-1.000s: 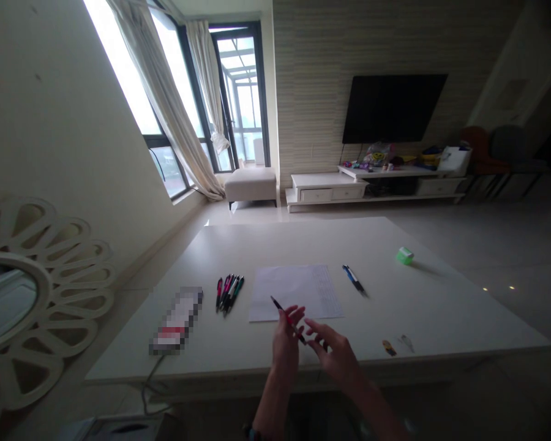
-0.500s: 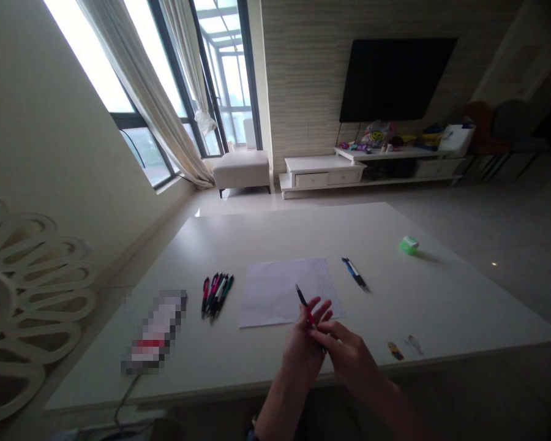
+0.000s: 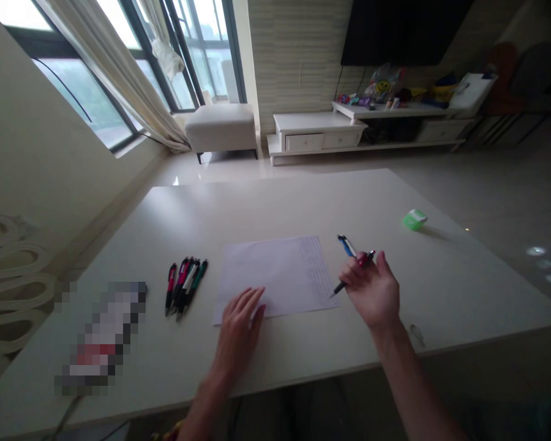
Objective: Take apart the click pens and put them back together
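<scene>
My right hand (image 3: 373,294) grips a red and black pen (image 3: 339,288) near the right side of the paper. The pen's tip points down and left, over or close to the paper's lower right corner. My left hand (image 3: 239,321) lies with its fingers stretched out over the lower left part of the white sheet of paper (image 3: 261,269). Rows of small writing run along the sheet's right side. Just behind my right hand, blue and white pens (image 3: 346,245) lie on the table, partly covered by the hand.
Several pens (image 3: 186,285) lie in a group left of the paper on the white table (image 3: 275,211). A blurred-out device (image 3: 105,337) with a cable sits at the left. At the right are a small green object (image 3: 414,219) and a small clear item (image 3: 416,335) near the front edge.
My hands have parted. The pen, earlier across my left palm, is now in my right hand, farther right. My left hand has moved left onto the paper. The view has tipped downward.
</scene>
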Motion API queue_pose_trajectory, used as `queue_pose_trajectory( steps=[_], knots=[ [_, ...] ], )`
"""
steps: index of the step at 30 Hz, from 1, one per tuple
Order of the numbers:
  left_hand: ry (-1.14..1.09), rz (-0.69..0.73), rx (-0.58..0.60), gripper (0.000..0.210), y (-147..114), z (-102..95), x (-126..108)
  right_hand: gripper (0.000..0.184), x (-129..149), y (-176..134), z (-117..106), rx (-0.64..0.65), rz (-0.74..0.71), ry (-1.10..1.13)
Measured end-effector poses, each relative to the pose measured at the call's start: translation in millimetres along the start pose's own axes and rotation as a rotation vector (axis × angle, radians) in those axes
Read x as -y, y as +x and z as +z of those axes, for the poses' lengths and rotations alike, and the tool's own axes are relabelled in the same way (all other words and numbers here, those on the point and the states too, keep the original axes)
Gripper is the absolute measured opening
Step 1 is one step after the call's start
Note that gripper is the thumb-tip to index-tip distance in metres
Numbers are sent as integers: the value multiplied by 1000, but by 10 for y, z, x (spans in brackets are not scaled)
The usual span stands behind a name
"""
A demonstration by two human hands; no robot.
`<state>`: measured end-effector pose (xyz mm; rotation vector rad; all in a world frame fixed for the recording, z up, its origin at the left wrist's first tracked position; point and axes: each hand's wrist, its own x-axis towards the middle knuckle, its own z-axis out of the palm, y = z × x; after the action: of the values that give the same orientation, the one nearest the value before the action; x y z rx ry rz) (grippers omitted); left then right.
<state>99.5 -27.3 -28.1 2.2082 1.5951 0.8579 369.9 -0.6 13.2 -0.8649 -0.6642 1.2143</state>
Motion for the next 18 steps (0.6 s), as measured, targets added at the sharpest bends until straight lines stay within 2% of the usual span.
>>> queue_pose_trajectory(
  steps=[2, 5, 11, 16, 18],
  knots=[
    [161, 81, 50, 42, -161, -37, 140, 42, -87, 89, -75, 35, 107, 53],
    [305, 125, 82, 46, -304, -50, 182, 41, -221, 186, -136, 43, 196, 165],
    [404, 128, 156, 46, -250, -12, 95, 34, -271, 248, -118, 82, 344, 410],
    [412, 142, 173, 47, -234, -6, 108, 33, -245, 230, -75, 74, 340, 446],
    [410, 143, 173, 47, -235, -4, 111, 25, -254, 217, -71, 45, 304, 400]
  ],
)
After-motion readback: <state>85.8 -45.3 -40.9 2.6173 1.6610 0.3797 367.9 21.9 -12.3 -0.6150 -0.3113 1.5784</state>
